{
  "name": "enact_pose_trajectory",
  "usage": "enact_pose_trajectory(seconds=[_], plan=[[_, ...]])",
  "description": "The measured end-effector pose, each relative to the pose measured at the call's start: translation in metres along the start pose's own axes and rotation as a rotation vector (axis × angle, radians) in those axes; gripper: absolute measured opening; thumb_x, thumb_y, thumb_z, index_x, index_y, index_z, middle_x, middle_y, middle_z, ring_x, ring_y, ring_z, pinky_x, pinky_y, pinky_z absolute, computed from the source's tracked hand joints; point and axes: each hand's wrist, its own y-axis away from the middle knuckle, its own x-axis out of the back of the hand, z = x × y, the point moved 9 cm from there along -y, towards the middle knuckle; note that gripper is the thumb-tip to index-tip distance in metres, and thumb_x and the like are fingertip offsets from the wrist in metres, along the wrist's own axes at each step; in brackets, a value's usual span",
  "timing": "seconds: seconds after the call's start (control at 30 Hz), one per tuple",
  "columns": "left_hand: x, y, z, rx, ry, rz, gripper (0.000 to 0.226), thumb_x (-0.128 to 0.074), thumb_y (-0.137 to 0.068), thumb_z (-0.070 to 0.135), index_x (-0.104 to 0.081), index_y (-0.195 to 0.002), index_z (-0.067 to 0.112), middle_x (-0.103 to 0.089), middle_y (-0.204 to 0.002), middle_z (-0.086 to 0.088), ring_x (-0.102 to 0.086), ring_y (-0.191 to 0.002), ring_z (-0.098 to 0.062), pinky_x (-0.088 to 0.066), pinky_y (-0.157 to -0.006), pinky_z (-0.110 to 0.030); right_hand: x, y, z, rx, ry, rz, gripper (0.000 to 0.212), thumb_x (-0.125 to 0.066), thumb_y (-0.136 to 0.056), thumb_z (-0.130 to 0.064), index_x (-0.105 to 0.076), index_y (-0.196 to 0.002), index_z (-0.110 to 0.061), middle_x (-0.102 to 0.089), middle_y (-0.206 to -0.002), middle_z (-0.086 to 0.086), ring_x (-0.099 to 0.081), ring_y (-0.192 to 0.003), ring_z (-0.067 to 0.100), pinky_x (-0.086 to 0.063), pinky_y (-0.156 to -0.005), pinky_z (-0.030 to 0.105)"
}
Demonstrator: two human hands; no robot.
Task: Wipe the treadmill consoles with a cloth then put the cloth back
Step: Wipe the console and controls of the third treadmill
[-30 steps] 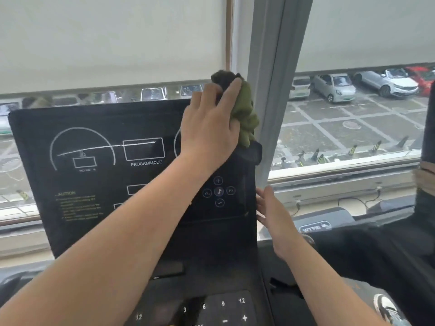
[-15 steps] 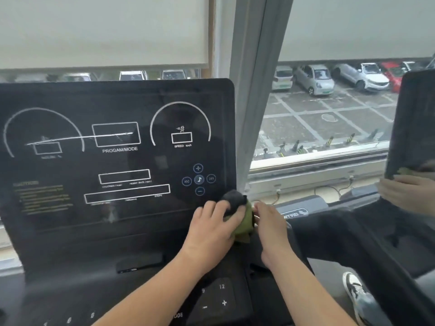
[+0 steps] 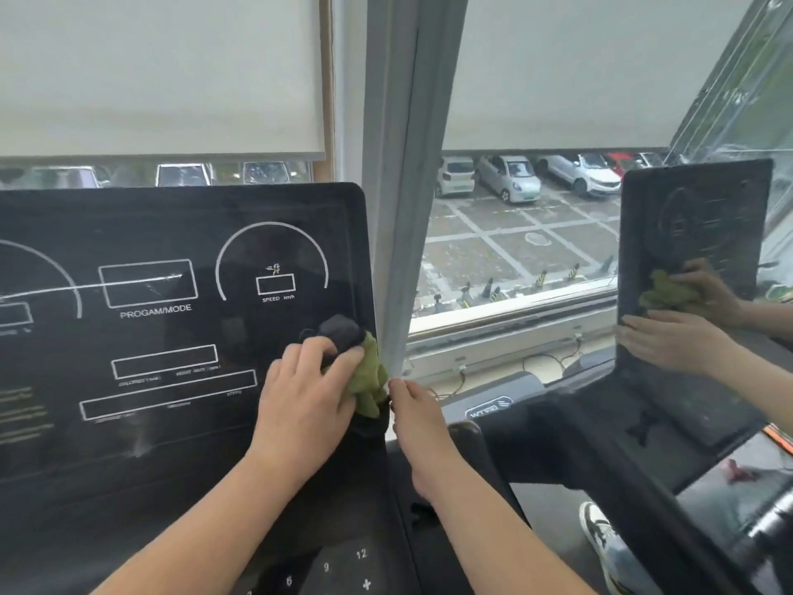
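Two hands busy: left hand point(image 3: 307, 392) curls round the crumpled green-and-grey cloth point(image 3: 365, 382), pressing it into the lower-right corner of the glossy black treadmill console point(image 3: 171, 216) to scrub, while right hand point(image 3: 415, 418) seems to steady the side edge, grip unclear.

Cloth point(image 3: 368, 382) at console's point(image 3: 171, 227) right edge

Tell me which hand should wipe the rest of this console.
Left, probably. The left hand holds the cloth against the console near its right edge, so it can sweep across. The right hand is bare, resting beside that edge.
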Motion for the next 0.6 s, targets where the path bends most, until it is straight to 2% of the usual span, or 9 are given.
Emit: enact_pose_trajectory(seconds=[0.1,0.2,0.27,0.37,0.47,0.53,0.6], plan=[[-0.028,0.044,0.018,-0.151,0.008,-0.15,0.061,-0.086,-0.062,0.021,-0.065,-0.12,0.024,-0.057,-0.105,-0.005,-0.054,-0.085,-0.03,-0.049,-0.065,-0.043,-0.005,-0.001,0.008,-0.023,0.008,-0.024,0.034,-0.038,-0.107,-0.035,-0.063,-0.11,-0.012,-0.065,-0.099,0.005,-0.058,-0.088,0.015,-0.05,-0.078,0.031],[-0.039,0.054,0.023,-0.256,-0.009,-0.26,0.053,-0.076,-0.065,0.019,-0.062,-0.116,0.028,-0.059,-0.106,-0.002,-0.057,-0.087,-0.028,-0.051,-0.065,-0.041,-0.007,-0.004,0.017,0.004,0.056,0.001,0.035,-0.037,-0.107,-0.038,-0.067,-0.104,-0.02,-0.07,-0.104,0.004,-0.065,-0.097,0.017,-0.055,-0.087,0.036],[-0.035,0.046,0.015,-0.188,-0.007,-0.289,0.048,-0.069,-0.07,0.021,-0.061,-0.117,0.029,-0.057,-0.107,-0.002,-0.056,-0.088,-0.028,-0.053,-0.066,-0.042,-0.01,-0.005,0.019,0.035,0.042,0.028,0.038,-0.038,-0.106,-0.044,-0.069,-0.103,-0.022,-0.072,-0.104,0.005,-0.067,-0.099,0.019,-0.055,-0.087,0.038],[-0.022,0.048,-0.012,0.033,0.05,-0.268,0.047,-0.07,-0.073,0.023,-0.061,-0.118,0.031,-0.055,-0.107,-0.001,-0.055,-0.089,-0.027,-0.054,-0.069,-0.041,-0.019,-0.003,0.019,0.071,0.045,0.066,0.041,-0.039,-0.104,-0.052,-0.069,-0.103,-0.023,-0.072,-0.104,0.003,-0.067,-0.102,0.02,-0.055,-0.092,0.044],[-0.006,0.069,-0.036,0.134,0.052,-0.231,0.044,-0.069,-0.077,0.027,-0.06,-0.119,0.033,-0.056,-0.11,0.002,-0.055,-0.091,-0.026,-0.053,-0.073,-0.041,-0.026,0.0,0.023,0.116,0.067,0.089,0.037,-0.04,-0.104,-0.052,-0.065,-0.113,-0.025,-0.069,-0.11,-0.004,-0.063,-0.107,0.018,-0.051,-0.098,0.044],[0.005,0.082,-0.053,0.179,0.024,-0.19,0.04,-0.064,-0.078,0.028,-0.061,-0.118,0.032,-0.058,-0.111,0.004,-0.056,-0.09,-0.025,-0.053,-0.072,-0.041,-0.031,0.004,0.026,0.137,0.065,0.08,0.029,-0.041,-0.107,-0.046,-0.058,-0.12,-0.027,-0.064,-0.111,-0.012,-0.059,-0.108,0.014,-0.046,-0.095,0.037],[0.017,0.093,-0.068,0.243,0.017,-0.137,0.038,-0.056,-0.077,0.027,-0.064,-0.114,0.03,-0.061,-0.11,0.005,-0.059,-0.087,-0.024,-0.054,-0.07,-0.04,-0.032,0.008,0.025,0.174,0.046,0.09,0.017,-0.043,-0.109,-0.036,-0.056,-0.117,-0.031,-0.06,-0.108,-0.017,-0.057,-0.103,0.008,-0.042,-0.085,0.027]])
